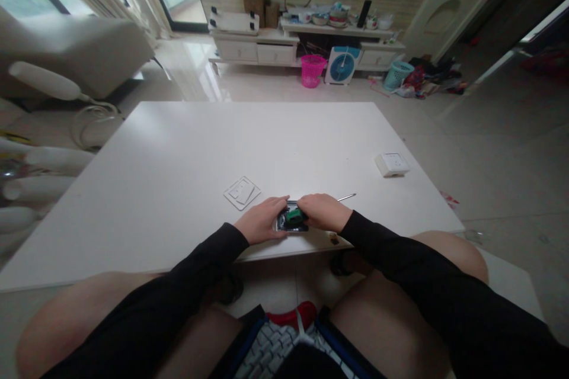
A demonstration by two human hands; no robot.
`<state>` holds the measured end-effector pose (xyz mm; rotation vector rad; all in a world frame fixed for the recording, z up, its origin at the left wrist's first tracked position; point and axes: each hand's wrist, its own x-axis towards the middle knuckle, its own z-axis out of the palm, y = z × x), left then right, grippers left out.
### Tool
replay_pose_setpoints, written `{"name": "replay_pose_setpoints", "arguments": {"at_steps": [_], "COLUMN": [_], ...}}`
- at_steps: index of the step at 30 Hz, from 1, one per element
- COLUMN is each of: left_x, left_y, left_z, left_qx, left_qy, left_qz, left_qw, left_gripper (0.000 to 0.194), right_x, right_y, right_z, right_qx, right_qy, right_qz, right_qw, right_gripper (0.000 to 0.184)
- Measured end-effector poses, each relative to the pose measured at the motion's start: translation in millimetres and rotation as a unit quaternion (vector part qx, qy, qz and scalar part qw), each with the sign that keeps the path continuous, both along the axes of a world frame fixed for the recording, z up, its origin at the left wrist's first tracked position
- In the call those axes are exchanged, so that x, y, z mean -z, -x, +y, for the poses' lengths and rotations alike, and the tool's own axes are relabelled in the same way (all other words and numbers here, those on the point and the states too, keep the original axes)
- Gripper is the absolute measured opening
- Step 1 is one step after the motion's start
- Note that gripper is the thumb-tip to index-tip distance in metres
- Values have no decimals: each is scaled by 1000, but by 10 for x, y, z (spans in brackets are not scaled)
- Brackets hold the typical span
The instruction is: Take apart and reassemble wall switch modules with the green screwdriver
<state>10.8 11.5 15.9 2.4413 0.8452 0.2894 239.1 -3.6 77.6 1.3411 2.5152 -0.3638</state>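
Note:
At the table's near edge, my left hand (267, 219) grips the left side of a dark, square piece with a pale rim (281, 224), thumb and fingers at its edges. My right hand (323, 212) is closed around a screwdriver with a green handle (294, 216). That handle lies over the dark piece, while the metal shaft (347, 196) sticks out to the right beyond my knuckles. My right fingertips are partly hidden. A white faceplate (242, 193) lies flat to the left of my hands. A small yellow-and-black item (333, 238) sits by the edge below my right wrist.
The white table (186, 148) spreads out ahead of me. A white wall socket on a box (392, 164) stands near its right edge. Beyond, on the floor, are a pink basket (313, 71), a blue fan (342, 65) and a light-blue basket (398, 76). My knees flank the near edge.

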Motion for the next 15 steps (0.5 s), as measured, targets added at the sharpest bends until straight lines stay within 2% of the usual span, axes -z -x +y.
{"name": "replay_pose_setpoints", "arguments": {"at_steps": [7,15], "left_x": [-13,-27], "left_y": [-15,-45], "left_z": [-31,-37], "left_qx": [-10,-9], "left_qy": [4,13], "left_qz": [7,8], "left_qw": [1000,1000], "left_gripper": [65,61], "right_x": [10,0], "right_y": [49,83], "right_z": [-31,-67], "right_qx": [-10,-31], "right_qy": [-11,-12], "right_qz": [-11,-21], "right_qw": [1000,999], "right_gripper": [22,22]}}
